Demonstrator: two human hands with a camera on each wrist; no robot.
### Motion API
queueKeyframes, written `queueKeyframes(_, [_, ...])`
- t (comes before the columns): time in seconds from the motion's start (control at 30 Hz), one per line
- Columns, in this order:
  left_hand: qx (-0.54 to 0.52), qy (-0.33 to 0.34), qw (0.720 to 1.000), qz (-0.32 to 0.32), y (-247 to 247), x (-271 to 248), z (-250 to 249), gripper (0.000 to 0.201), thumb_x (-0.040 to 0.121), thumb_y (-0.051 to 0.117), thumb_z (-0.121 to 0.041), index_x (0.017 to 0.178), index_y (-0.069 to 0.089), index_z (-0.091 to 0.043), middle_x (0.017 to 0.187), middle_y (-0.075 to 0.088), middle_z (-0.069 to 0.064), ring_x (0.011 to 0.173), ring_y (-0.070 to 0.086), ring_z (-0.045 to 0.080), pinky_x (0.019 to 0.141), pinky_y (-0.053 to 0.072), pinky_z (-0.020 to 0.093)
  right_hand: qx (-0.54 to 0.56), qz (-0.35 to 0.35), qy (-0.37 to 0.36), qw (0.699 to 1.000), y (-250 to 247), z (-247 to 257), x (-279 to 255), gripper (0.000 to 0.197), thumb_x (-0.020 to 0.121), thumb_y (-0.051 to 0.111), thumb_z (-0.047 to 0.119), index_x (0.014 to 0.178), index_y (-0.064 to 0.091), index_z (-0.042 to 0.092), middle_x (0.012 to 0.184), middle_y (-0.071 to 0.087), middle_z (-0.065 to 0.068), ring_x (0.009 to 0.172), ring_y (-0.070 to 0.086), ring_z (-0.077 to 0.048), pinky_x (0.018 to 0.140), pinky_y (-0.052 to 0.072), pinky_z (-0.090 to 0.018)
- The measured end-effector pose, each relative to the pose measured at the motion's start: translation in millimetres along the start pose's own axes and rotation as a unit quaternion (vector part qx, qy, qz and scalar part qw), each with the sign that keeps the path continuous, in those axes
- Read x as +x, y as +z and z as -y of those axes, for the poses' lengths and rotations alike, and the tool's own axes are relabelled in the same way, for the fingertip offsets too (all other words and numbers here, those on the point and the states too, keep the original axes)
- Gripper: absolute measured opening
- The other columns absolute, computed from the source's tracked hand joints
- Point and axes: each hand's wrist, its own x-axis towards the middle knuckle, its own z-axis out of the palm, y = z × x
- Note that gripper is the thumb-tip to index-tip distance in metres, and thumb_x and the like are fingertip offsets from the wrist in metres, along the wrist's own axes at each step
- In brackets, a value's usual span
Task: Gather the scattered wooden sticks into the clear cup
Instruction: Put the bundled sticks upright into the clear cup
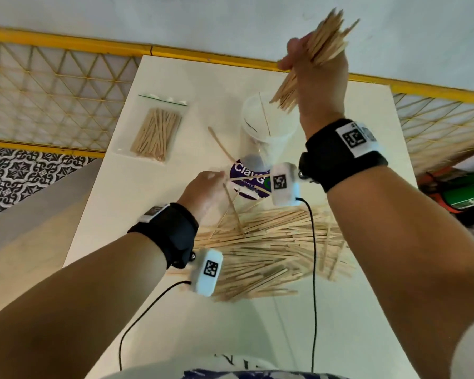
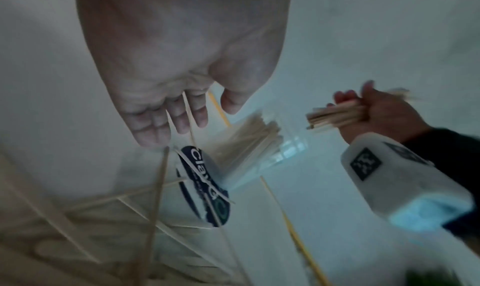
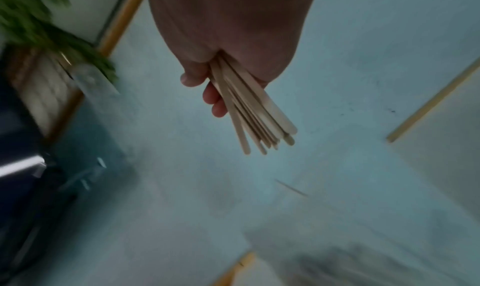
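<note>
My right hand (image 1: 304, 58) is raised above the table and grips a thick bundle of wooden sticks (image 1: 315, 50), tilted with its lower ends over the clear cup (image 1: 268, 127). The cup stands upright with a stick or two inside. The right wrist view shows the bundle (image 3: 254, 113) fanning out of my right hand (image 3: 207, 89). My left hand (image 1: 205, 184) hovers low beside a large pile of sticks (image 1: 266, 253). In the left wrist view its fingers (image 2: 182, 113) hang relaxed, with thin loose sticks crossing in front of them.
A sealed clear bag of sticks (image 1: 156, 132) lies at the back left of the white table (image 1: 137, 187). A round purple label (image 1: 251, 179) lies in front of the cup. A yellow rail with mesh (image 1: 66, 42) runs behind the table. A green object (image 1: 465, 192) sits at the right.
</note>
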Motion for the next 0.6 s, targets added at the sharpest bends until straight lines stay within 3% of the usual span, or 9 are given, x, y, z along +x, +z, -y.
queueKeyframes(0.03, [0.081,0.037,0.996,-0.018,-0.6,6.1,0.4,0.017,0.086,0.050,-0.037,0.078,0.054,-0.023,0.090,0.052,0.004,0.084,0.048,0.018,0.075,0.035,0.029,-0.026,0.011,0.018,0.999,0.6,-9.8,4.5,0.013,0.075,0.073,0.017,0.078,0.060,0.016,0.065,0.067,0.008,0.071,0.065,-0.008,0.081,0.055,-0.035])
queueKeyframes(0.1, [0.206,0.081,0.974,-0.041,-2.0,19.7,0.5,0.024,0.092,0.051,-0.031,0.109,0.061,-0.017,0.113,0.053,0.003,0.104,0.052,0.018,0.081,0.035,0.023,-0.047,0.056,0.053,0.996,-3.2,-30.6,7.8,0.027,0.072,0.079,0.018,0.090,0.059,0.014,0.074,0.069,0.014,0.074,0.064,0.002,0.079,0.053,-0.023])
queueKeyframes(0.17, [0.305,0.117,0.944,-0.050,-4.3,39.1,1.6,0.044,0.093,0.050,-0.031,0.134,0.048,-0.014,0.140,0.042,0.004,0.127,0.043,0.019,0.093,0.036,0.024,-0.034,0.059,0.039,0.997,-13.0,-46.8,7.0,0.035,0.074,0.078,0.027,0.101,0.057,0.019,0.099,0.069,0.009,0.098,0.064,-0.001,0.091,0.051,-0.023])
queueKeyframes(0.27, [0.454,0.166,0.875,-0.043,-4.1,64.3,-3.2,0.059,0.095,0.044,-0.030,0.149,0.025,-0.018,0.159,0.016,0.007,0.147,0.012,0.027,0.118,0.016,0.039,-0.017,-0.041,0.011,0.999,-36.9,-61.2,0.6,0.023,0.083,0.068,0.032,0.101,0.060,0.019,0.102,0.065,0.004,0.099,0.061,-0.007,0.090,0.048,-0.019])
queueKeyframes(0.37, [0.586,0.180,0.790,-0.014,-2.8,85.7,-9.3,0.063,0.097,0.038,-0.031,0.152,0.010,-0.020,0.161,0.003,0.003,0.147,-0.005,0.031,0.118,0.006,0.050,-0.110,-0.109,0.083,0.985,-63.8,-93.7,-16.6,0.010,0.086,0.059,0.023,0.091,0.067,0.019,0.097,0.070,0.004,0.093,0.062,-0.007,0.089,0.048,-0.023])
queueKeyframes(0.43, [0.646,0.184,0.740,0.012,-4.2,94.0,-6.5,0.062,0.097,0.034,-0.034,0.152,0.009,-0.020,0.161,0.003,0.003,0.147,-0.007,0.032,0.117,0.004,0.052,-0.203,-0.033,0.148,0.967,-73.7,-120.5,-36.5,0.014,0.087,0.054,0.021,0.086,0.067,0.024,0.104,0.072,0.004,0.101,0.063,-0.013,0.094,0.047,-0.029])
queueKeyframes(0.47, [0.661,0.190,0.726,0.019,-5.6,94.0,-4.7,0.061,0.098,0.033,-0.035,0.151,0.011,-0.019,0.161,0.006,0.004,0.147,-0.005,0.033,0.117,0.004,0.052,-0.265,0.033,0.163,0.950,-75.2,-130.6,-47.3,0.017,0.090,0.052,0.023,0.092,0.069,0.024,0.110,0.071,0.004,0.107,0.062,-0.014,0.094,0.045,-0.026])
queueKeyframes(0.53, [0.676,0.216,0.705,0.010,-6.3,82.9,3.3,0.059,0.098,0.032,-0.035,0.150,0.016,-0.014,0.158,0.015,0.010,0.147,0.002,0.033,0.118,0.007,0.051,-0.362,0.185,0.145,0.902,-71.7,-146.4,-69.7,0.027,0.096,0.047,0.028,0.116,0.065,0.023,0.127,0.064,0.001,0.120,0.055,-0.017,0.094,0.037,-0.022])
queueKeyframes(0.6, [0.678,0.243,0.694,-0.003,-7.4,62.2,14.4,0.057,0.097,0.029,-0.035,0.147,0.024,-0.009,0.152,0.026,0.014,0.145,0.009,0.036,0.118,0.009,0.051,-0.408,0.319,0.079,0.852,-62.4,-158.1,-87.6,0.038,0.099,0.044,0.031,0.135,0.051,0.022,0.144,0.049,-0.001,0.136,0.041,-0.021,0.106,0.030,-0.029])
